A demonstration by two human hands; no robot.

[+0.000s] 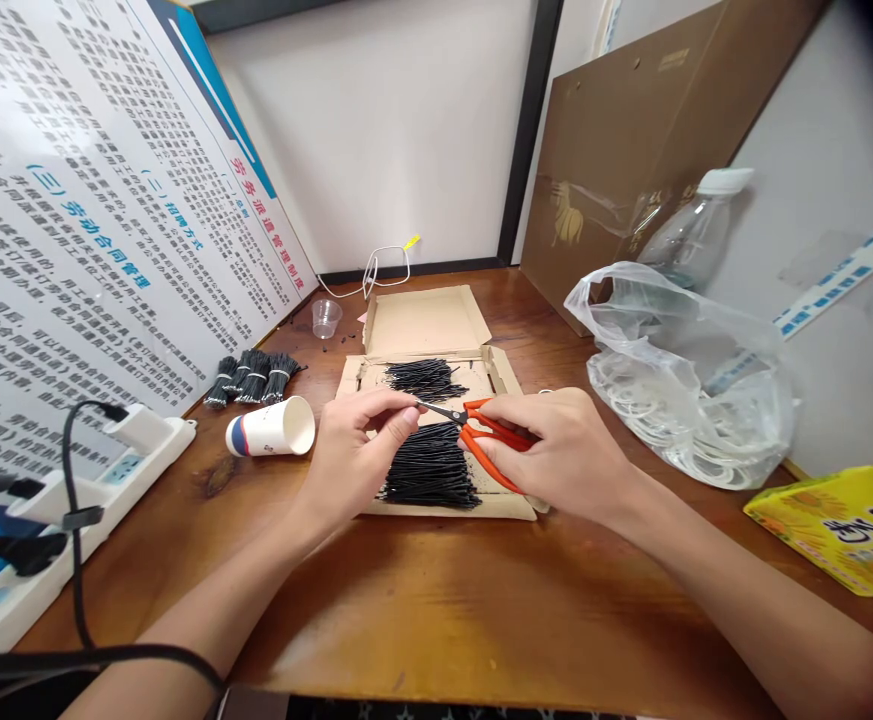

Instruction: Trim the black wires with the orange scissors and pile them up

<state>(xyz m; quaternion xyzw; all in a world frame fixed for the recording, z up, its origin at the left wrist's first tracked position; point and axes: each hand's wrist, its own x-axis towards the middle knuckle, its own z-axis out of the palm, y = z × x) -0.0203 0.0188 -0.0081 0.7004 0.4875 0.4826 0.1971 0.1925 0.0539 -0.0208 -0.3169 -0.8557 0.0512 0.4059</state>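
Note:
My right hand (pixel 556 445) is wrapped round the orange handles of small scissors (pixel 492 450), whose dark blades point left. Thumb and index finger of my left hand (pixel 357 450) are pinched together at the blade tips; what they hold is too small to make out. Below both hands lies an open cardboard box (pixel 503 500). Inside it, a large pile of short black wires (pixel 432 475) lies nearest me, and a smaller pile of black wires (pixel 421 378) lies farther back.
A paper cup (pixel 271 428) lies on its side at the left, near bundled black wires (pixel 252 378), a clear plastic cup (pixel 326 318) and a power strip (pixel 106 490). A plastic bag (pixel 691 400), bottle (pixel 695 230) and yellow packet (pixel 848 520) stand right.

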